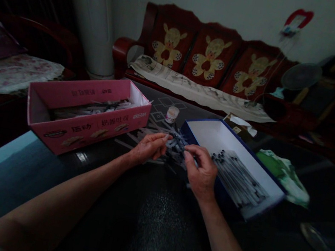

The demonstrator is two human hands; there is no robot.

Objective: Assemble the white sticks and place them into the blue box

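My left hand (151,146) is closed in a pinch, with a small pale tip showing at the thumb and forefinger; the piece itself is too dim to name. Facing it, my right hand (201,170) also pinches, with something small and dark at the fingertips. Below and between both hands, a loose pile of thin, pale, stick-like pieces (177,144) spreads over the dark table (139,211). Right of my right hand stands a blue box (257,167) with a white inside. Slender grey rods with dark ends (236,176) lie in it side by side.
A pink carton (96,126) holding more thin pieces stands at the left. A small white tub (172,114) sits behind the pile. Beyond the blue box are a tissue box (240,127) and a green-and-white packet (285,174). A wooden sofa (196,52) lines the wall.
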